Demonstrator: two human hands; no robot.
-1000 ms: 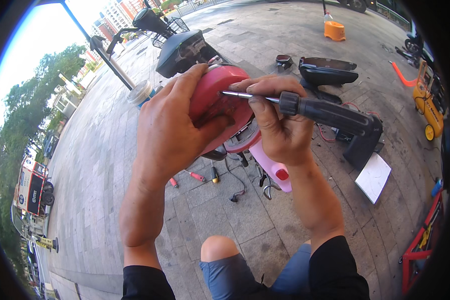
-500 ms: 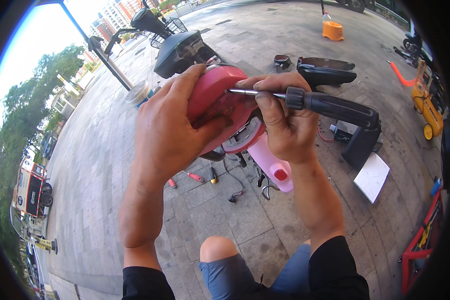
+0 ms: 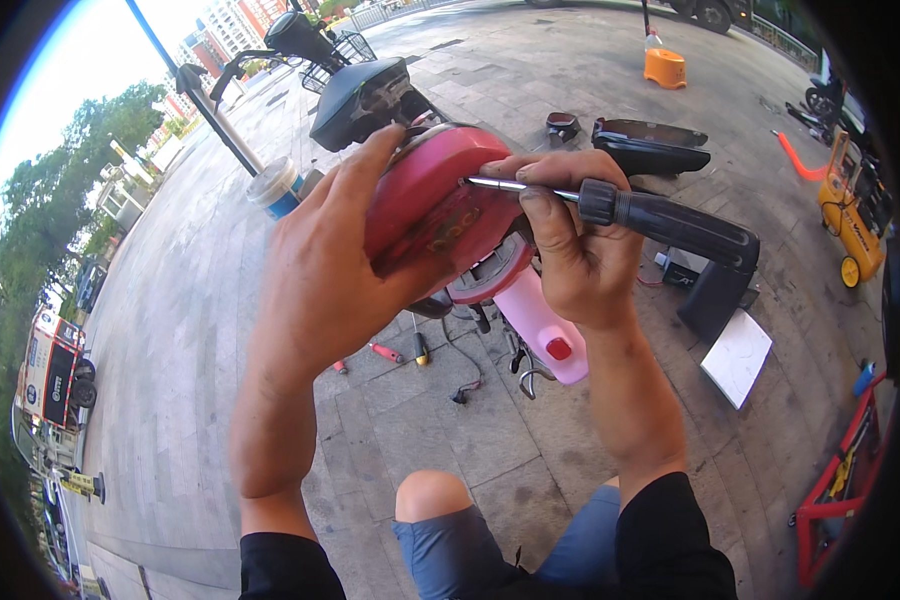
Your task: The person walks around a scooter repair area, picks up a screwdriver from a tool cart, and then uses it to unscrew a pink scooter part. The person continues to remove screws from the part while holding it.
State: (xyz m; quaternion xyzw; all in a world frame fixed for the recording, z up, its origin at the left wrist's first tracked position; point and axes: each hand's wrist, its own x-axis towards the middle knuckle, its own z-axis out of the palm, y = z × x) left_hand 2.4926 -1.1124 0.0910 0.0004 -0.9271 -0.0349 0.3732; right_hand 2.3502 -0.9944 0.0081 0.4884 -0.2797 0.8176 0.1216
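Note:
My left hand (image 3: 325, 255) is closed around the side of a rounded red plastic cover (image 3: 440, 215), holding it up in front of me. Its fingers go behind the cover, and the thumb lies along the lower edge. Pinched in my right hand (image 3: 585, 245) is a screwdriver (image 3: 685, 220) with a thick black handle and a long metal shaft. The tip meets the cover near its upper rim; whether a screw sits there is too small to tell. Beneath the cover is an electric scooter's pink rear body (image 3: 530, 320) with a red reflector.
The scooter's dark seat (image 3: 365, 105) and handlebar are beyond my hands. Several screwdrivers (image 3: 420, 350) lie on the paving below. To the right are black parts (image 3: 650, 150), a white sheet (image 3: 737, 358), a yellow air compressor (image 3: 850, 225) and a red rack (image 3: 835, 490). A bucket (image 3: 275, 188) stands left.
The cover has tilted and shifted slightly, showing more of its face. My left thumb has slid from that face towards the lower edge. The screwdriver has moved a little right with it.

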